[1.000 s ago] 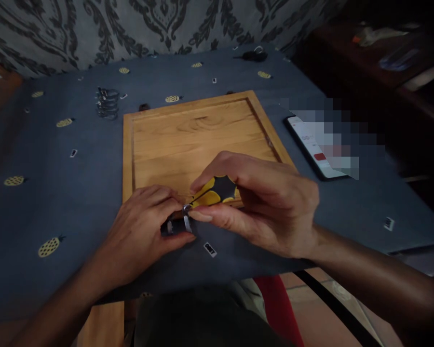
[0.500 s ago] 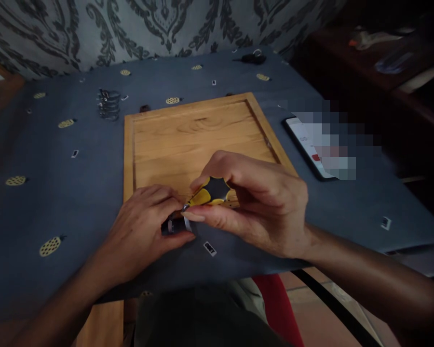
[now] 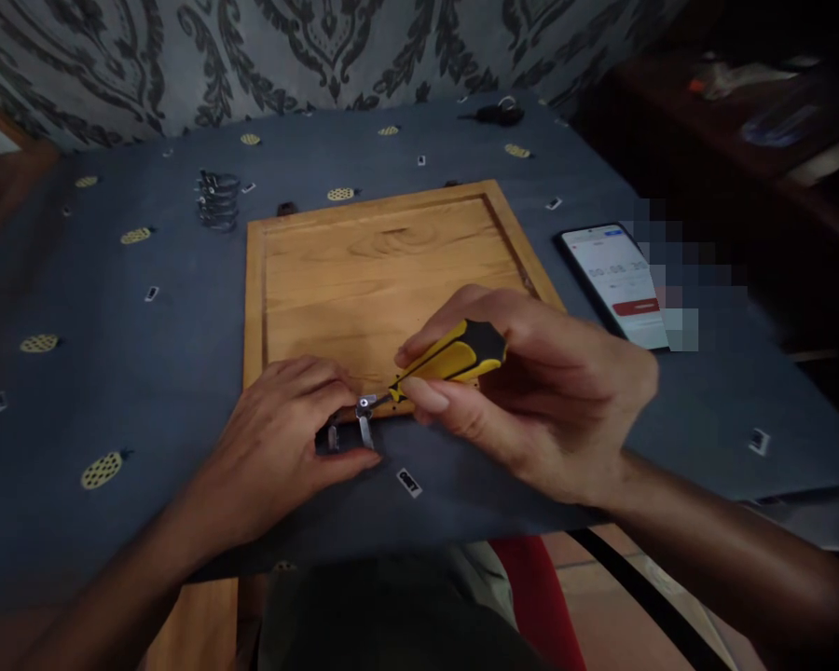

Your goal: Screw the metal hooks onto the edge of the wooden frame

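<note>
In the head view, my right hand (image 3: 531, 401) holds a yellow and black screwdriver (image 3: 454, 359) between thumb and fingers. Its shaft slants down left, the tip by a small metal fitting (image 3: 365, 431) at the near edge of a framed wooden panel (image 3: 255, 308). A cross-head screw (image 3: 364, 403) shows on top of the fitting. My left hand (image 3: 286, 419) is closed around the fitting, thumb below and fingers above, at the panel's near left edge. The fingers hide part of the fitting, and whether the tip touches the screw is unclear.
Several curved dark metal pieces (image 3: 216, 198) lie at the back left. A phone (image 3: 612, 280) lies right of the panel, partly blurred out. A black object with a ring (image 3: 496, 114) sits at the far edge. The blue patterned tablecloth (image 3: 182, 345) covers the table.
My right hand has moved right and tilted the screwdriver, drawing its tip off to the side so the screw shows. My left hand keeps its grip on the fitting. The view has shifted slightly.
</note>
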Motion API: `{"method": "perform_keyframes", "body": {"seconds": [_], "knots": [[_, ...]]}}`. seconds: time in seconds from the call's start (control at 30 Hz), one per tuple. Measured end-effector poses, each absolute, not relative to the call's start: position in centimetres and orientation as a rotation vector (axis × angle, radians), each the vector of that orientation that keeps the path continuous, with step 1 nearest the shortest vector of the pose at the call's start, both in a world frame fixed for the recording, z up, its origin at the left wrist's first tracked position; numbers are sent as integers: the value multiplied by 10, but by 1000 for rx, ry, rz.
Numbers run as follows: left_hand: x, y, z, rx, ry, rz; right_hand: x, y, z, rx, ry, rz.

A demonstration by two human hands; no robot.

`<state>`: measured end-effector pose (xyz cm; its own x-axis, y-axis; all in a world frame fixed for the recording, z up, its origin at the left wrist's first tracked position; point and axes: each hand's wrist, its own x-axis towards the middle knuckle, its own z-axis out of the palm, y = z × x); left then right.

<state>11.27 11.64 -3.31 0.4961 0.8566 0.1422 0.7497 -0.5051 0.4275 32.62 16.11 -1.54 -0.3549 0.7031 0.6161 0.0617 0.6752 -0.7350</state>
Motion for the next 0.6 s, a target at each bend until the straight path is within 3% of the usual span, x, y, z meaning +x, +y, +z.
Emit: {"method": "perform_keyframes", "body": {"seconds": [0.6], "knots": [[114, 117, -34, 2432, 1370, 505, 324, 161, -19, -619, -1904, 765]]}}
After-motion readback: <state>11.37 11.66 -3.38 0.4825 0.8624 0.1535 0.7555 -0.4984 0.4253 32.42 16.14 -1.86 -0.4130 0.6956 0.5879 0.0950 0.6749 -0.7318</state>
